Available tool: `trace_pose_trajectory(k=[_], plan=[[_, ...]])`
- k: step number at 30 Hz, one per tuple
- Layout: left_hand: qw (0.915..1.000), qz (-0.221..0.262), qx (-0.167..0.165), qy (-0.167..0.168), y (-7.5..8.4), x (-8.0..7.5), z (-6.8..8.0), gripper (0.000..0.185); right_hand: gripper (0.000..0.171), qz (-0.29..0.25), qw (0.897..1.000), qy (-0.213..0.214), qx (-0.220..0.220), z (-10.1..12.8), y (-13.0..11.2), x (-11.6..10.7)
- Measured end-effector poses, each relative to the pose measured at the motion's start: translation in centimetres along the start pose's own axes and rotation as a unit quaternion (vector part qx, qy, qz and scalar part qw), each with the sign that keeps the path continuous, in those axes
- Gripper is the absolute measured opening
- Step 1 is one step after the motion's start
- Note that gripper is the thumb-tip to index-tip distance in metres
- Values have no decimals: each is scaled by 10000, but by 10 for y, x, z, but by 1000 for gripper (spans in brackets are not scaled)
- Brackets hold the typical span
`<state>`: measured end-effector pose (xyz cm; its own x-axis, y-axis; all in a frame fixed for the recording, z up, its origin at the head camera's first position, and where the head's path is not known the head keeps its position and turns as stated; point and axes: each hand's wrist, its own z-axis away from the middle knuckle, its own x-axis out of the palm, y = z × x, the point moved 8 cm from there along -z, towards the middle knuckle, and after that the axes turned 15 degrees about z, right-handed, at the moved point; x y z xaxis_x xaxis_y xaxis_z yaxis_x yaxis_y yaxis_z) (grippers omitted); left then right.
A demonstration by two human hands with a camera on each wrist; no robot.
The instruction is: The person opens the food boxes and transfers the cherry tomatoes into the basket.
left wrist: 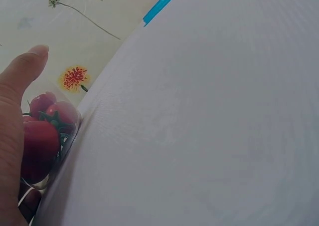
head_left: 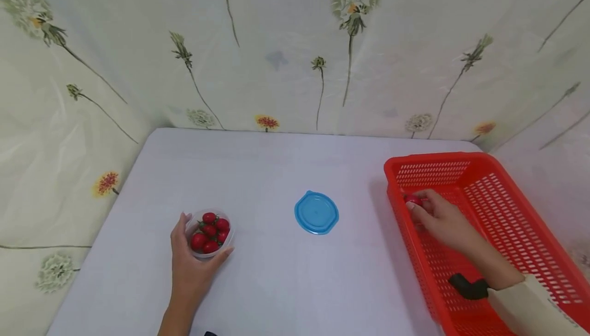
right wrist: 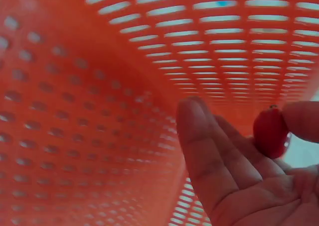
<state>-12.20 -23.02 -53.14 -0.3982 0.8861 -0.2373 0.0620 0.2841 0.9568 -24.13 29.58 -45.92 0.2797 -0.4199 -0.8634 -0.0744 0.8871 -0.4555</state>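
Note:
On the left of the table in the head view, my left hand (head_left: pixel 191 264) holds a clear plastic container (head_left: pixel 232 236) between thumb and fingers. Several red cherry tomatoes (head_left: pixel 209 231) with green stems lie inside it. The left wrist view shows the thumb (left wrist: pixel 25 69) beside the container wall, with tomatoes (left wrist: pixel 42 141) seen through it. Inside the red basket (head_left: pixel 438 158), near its left wall, my right hand (head_left: pixel 440 218) pinches a cherry tomato (head_left: pixel 412 200). That tomato (right wrist: pixel 270 132) sits by the thumb in the right wrist view; the other fingers are extended.
A blue lid (head_left: pixel 316 213) lies flat on the white table (head_left: pixel 276 172) between the container and the basket. The basket's slotted walls (right wrist: pixel 224 31) rise around my right hand. A flowered sheet (head_left: pixel 286 44) hangs behind the table. A black object (head_left: pixel 467 287) shows at my right wrist.

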Motion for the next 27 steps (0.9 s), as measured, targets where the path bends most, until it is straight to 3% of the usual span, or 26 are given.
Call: trace_pose_trajectory(k=[4, 18, 27], plan=[[10000, -6, 11, -21, -2, 2, 0, 125, 47, 190, 9995, -234, 33, -5, 9, 8], [10000, -12, -58, -27, -5, 4, 2, 124, 45, 1457, 9892, -5, -129, -39, 12, 13], [10000, -39, 28, 0, -5, 3, 0, 124, 38, 1435, 9894, -205, 3, -48, 11, 21]])
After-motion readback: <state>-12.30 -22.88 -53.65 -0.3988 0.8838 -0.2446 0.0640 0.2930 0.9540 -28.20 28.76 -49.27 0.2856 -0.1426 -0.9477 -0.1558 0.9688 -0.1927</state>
